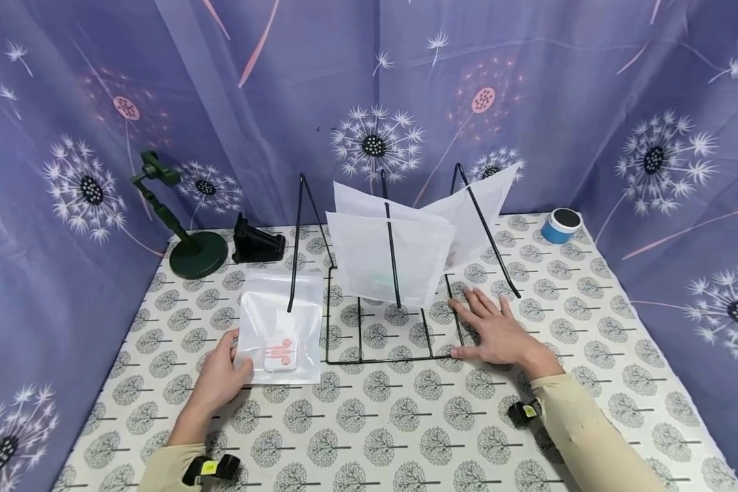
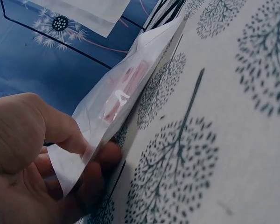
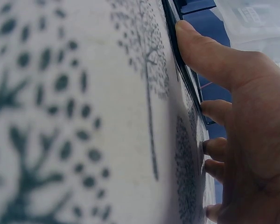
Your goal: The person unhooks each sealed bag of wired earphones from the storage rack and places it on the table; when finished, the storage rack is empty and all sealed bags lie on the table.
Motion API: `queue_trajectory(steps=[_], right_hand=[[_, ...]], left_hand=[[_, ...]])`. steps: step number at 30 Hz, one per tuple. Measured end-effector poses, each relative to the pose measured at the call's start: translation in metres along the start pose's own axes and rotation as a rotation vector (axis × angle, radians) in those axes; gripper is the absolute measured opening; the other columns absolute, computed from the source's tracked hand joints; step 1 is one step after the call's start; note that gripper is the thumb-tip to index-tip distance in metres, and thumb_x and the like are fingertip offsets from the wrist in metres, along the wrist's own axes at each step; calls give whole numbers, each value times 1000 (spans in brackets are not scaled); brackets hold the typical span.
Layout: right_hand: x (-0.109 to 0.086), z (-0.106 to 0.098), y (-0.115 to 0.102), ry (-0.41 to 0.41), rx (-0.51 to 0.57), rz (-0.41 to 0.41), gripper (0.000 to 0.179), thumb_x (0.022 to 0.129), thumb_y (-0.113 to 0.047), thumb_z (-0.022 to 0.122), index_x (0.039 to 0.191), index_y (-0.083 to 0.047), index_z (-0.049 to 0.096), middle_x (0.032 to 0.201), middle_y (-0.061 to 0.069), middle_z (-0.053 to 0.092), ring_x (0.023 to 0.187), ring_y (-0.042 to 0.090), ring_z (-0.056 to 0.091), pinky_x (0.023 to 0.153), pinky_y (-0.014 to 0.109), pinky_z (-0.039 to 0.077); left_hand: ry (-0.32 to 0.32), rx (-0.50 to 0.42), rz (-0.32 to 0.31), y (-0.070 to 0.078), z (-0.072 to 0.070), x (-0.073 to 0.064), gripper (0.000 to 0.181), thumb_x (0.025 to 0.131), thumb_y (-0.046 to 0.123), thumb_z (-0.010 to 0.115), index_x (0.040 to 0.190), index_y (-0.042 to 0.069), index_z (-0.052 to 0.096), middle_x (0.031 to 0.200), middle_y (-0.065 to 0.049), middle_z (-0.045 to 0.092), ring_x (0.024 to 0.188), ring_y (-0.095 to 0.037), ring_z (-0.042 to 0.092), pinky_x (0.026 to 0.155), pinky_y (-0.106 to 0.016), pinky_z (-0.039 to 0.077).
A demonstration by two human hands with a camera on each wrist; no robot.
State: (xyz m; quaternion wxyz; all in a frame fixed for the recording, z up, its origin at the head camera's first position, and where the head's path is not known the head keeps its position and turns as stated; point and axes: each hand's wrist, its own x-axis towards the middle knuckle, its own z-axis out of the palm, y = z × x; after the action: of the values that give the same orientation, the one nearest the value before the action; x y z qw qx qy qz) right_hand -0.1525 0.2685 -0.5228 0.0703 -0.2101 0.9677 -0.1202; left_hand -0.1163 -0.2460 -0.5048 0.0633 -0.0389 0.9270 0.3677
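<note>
My left hand [image 1: 218, 376] pinches the left edge of a clear-and-white zip bag [image 1: 258, 307], thumb on top and fingers beneath. Inside the bag is a small square case with pink earphones [image 1: 281, 354]; the left wrist view shows the bag tilted above the patterned cloth. The bag lies beside the left end of a black wire rack [image 1: 393, 360] with three tall uprights. My right hand [image 1: 495, 335] rests on the cloth at the rack's right end, fingers spread, its thumb [image 3: 205, 49] against the base wire. White bags [image 1: 369, 253] stand between the uprights, another one [image 1: 488, 212] leaning right.
Behind on the left stand a dark green stand [image 1: 198, 256] with a jointed arm and a black holder [image 1: 258, 242]. A blue-and-white round container with a black top [image 1: 559, 227] sits back right. A purple dandelion curtain [image 1: 270, 123] encloses the table's back and sides.
</note>
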Motion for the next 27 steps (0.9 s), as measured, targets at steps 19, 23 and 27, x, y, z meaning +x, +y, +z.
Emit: queue_trajectory(steps=[19,23,27], right_hand=[[0,-1,-1,-6,-2,-2,103,76,-77,58,155,-19,25,162,21,11,149,42,9,113,73,2],[0,-1,-1,-7,0,-1,103,76,-77,58,155,-20,25,162,21,11,149,42,8,113,73,2],[0,-1,0,-7,1,0,104,76,-77,58,155,-20,25,162,21,10,149,42,8,113,73,2]], left_hand=[[77,112,-49,3,4,-5,71,79,6,60,144,-8,34,109,-25,63,94,-35,62,83,-50,52],[76,131,-44,3,3,-5,71,79,6,60,143,-11,34,108,-24,60,93,-34,59,82,-49,50],[64,155,-28,3,2,-4,71,80,8,59,143,-12,34,110,-26,58,96,-37,57,85,-51,50]])
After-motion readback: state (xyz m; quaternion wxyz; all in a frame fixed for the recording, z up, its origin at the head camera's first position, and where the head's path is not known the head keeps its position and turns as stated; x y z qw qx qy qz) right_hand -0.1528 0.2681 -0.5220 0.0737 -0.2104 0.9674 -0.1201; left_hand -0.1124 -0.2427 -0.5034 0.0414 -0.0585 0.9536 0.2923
